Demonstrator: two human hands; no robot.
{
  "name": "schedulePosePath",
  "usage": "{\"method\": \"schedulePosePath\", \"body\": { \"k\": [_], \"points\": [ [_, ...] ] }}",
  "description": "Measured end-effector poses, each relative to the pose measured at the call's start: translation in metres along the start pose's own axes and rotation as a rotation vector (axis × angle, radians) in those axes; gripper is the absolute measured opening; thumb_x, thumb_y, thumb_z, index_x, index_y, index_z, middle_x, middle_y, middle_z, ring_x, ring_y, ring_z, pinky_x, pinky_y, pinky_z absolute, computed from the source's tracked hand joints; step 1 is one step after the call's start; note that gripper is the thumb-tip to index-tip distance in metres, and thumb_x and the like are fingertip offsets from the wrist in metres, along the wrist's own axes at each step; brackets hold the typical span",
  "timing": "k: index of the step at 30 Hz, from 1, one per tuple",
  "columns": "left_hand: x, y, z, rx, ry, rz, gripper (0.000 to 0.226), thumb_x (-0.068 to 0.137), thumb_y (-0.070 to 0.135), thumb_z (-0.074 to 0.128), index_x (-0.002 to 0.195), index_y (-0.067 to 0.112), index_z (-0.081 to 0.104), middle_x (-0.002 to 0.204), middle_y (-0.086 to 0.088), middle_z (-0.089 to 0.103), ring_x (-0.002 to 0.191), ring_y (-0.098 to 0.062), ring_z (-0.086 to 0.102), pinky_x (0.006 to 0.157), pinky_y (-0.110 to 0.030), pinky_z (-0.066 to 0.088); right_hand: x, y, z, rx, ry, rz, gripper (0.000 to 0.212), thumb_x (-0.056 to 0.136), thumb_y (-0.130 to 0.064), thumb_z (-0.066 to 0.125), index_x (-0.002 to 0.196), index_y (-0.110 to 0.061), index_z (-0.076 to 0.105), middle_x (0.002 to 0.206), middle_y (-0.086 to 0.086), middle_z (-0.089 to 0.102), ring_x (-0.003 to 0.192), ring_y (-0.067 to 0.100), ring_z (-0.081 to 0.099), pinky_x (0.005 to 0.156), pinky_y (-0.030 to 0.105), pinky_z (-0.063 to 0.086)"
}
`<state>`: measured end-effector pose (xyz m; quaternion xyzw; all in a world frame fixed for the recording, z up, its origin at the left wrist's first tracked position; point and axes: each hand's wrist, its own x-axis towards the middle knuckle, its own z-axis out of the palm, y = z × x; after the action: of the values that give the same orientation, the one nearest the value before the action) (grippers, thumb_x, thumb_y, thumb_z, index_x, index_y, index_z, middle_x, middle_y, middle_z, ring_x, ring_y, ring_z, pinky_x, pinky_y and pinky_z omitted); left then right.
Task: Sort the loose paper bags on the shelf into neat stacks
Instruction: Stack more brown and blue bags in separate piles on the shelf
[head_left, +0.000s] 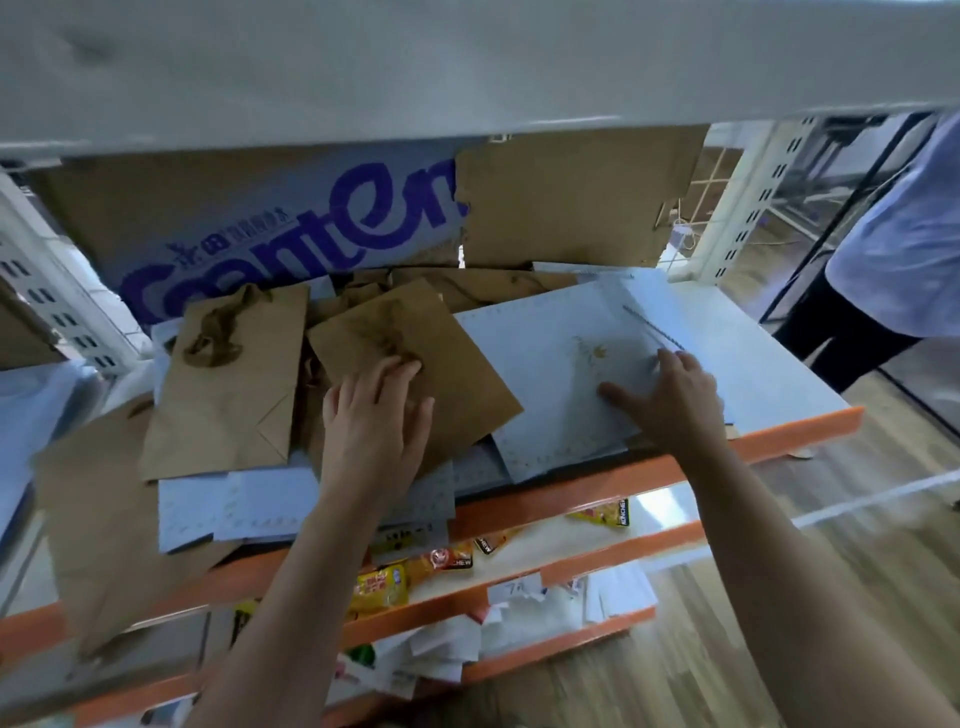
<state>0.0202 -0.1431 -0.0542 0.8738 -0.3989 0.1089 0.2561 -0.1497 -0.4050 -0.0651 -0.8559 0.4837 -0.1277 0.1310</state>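
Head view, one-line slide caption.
Left hand on a brown bag, right hand on a white bag, over a cluttered shelf.

The place reads as a small shop or its stockroom. Metal shelving (545, 499) with orange front rails is piled with loose paper bags (223, 395). Packaged snacks (379, 584) are laid on a lower shelf, and a printed cardboard box (291, 228) is stored behind.
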Motion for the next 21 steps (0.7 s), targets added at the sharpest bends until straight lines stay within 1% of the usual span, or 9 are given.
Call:
{"method": "schedulePosePath", "body": {
  "k": [2, 4, 6, 7, 11, 13, 15, 18, 21],
  "points": [
    [-0.001, 0.006, 0.003, 0.011, -0.004, -0.009, 0.038, 0.096, 0.031, 0.052, 0.130, 0.014, 0.055, 0.134, -0.007, 0.052, 0.122, -0.028, 0.046, 0.104, -0.046, 0.028, 0.003, 0.004, 0.001, 0.086, 0.028, 0.000, 0.082, 0.071, -0.063, 0.072, 0.130, -0.011, 0.049, 0.132, 0.015, 0.045, 0.117, 0.038, 0.045, 0.094, 0.051, 0.043],
    [-0.001, 0.013, 0.004, 0.015, -0.009, -0.014, 0.038, 0.097, 0.032, 0.050, 0.131, 0.015, 0.054, 0.136, -0.007, 0.051, 0.123, -0.029, 0.045, 0.105, -0.046, 0.028, 0.003, 0.008, 0.003, 0.103, 0.140, 0.001, 0.079, 0.066, -0.060, 0.077, 0.124, -0.012, 0.052, 0.128, 0.016, 0.044, 0.114, 0.039, 0.045, 0.094, 0.049, 0.040],
    [0.001, 0.018, 0.004, 0.018, -0.008, -0.011, 0.038, 0.098, 0.033, 0.048, 0.131, 0.015, 0.054, 0.136, -0.006, 0.050, 0.124, -0.029, 0.045, 0.105, -0.046, 0.028, 0.000, 0.013, 0.002, 0.097, 0.251, 0.030, 0.076, 0.064, -0.057, 0.080, 0.116, -0.010, 0.052, 0.121, 0.018, 0.045, 0.109, 0.041, 0.045, 0.089, 0.047, 0.039],
    [0.002, 0.021, 0.004, 0.019, -0.004, 0.000, 0.038, 0.098, 0.033, 0.047, 0.130, 0.014, 0.055, 0.136, -0.006, 0.051, 0.124, -0.028, 0.046, 0.104, -0.045, 0.029, -0.002, 0.017, 0.002, 0.120, 0.266, 0.064, 0.075, 0.064, -0.057, 0.080, 0.114, -0.009, 0.051, 0.118, 0.019, 0.045, 0.107, 0.040, 0.046, 0.086, 0.047, 0.041],
    [0.005, 0.029, 0.005, 0.013, 0.015, 0.035, 0.042, 0.095, 0.035, 0.044, 0.127, 0.012, 0.058, 0.133, -0.007, 0.054, 0.122, -0.029, 0.049, 0.100, -0.043, 0.032, -0.011, 0.034, 0.003, 0.197, 0.118, 0.175, 0.068, 0.075, -0.061, 0.069, 0.110, -0.007, 0.045, 0.107, 0.016, 0.047, 0.092, 0.037, 0.054, 0.074, 0.043, 0.048],
    [0.007, 0.032, 0.008, 0.009, 0.012, 0.040, 0.042, 0.095, 0.035, 0.043, 0.127, 0.012, 0.058, 0.133, -0.007, 0.053, 0.122, -0.028, 0.048, 0.100, -0.043, 0.032, -0.012, 0.039, 0.001, 0.218, 0.104, 0.191, 0.066, 0.076, -0.060, 0.068, 0.108, -0.007, 0.044, 0.105, 0.017, 0.051, 0.084, 0.031, 0.050, 0.067, 0.037, 0.042],
    [0.008, 0.034, 0.011, 0.005, 0.014, 0.045, 0.042, 0.096, 0.035, 0.043, 0.128, 0.012, 0.057, 0.134, -0.007, 0.053, 0.123, -0.028, 0.048, 0.101, -0.043, 0.032, -0.012, 0.040, -0.002, 0.281, 0.094, 0.176, 0.071, 0.075, -0.055, 0.073, 0.116, -0.005, 0.043, 0.108, 0.019, 0.055, 0.086, 0.031, 0.050, 0.066, 0.034, 0.037],
    [0.008, 0.038, 0.016, 0.003, 0.023, 0.047, 0.041, 0.095, 0.035, 0.044, 0.127, 0.012, 0.058, 0.133, -0.007, 0.053, 0.121, -0.028, 0.049, 0.099, -0.042, 0.031, -0.007, 0.036, -0.006, 0.403, 0.067, 0.179, 0.088, 0.070, -0.043, 0.082, 0.134, -0.004, 0.036, 0.112, 0.018, 0.060, 0.104, 0.037, 0.056, 0.072, 0.034, 0.039],
    [0.007, 0.039, 0.018, 0.004, 0.014, 0.042, 0.041, 0.095, 0.035, 0.043, 0.127, 0.013, 0.058, 0.133, -0.006, 0.053, 0.121, -0.026, 0.049, 0.099, -0.040, 0.030, -0.004, 0.026, -0.007, 0.612, 0.061, 0.278, 0.096, 0.068, -0.030, 0.087, 0.142, -0.003, 0.031, 0.101, 0.015, 0.063, 0.102, 0.033, 0.059, 0.079, 0.036, 0.044]
  ]
}}
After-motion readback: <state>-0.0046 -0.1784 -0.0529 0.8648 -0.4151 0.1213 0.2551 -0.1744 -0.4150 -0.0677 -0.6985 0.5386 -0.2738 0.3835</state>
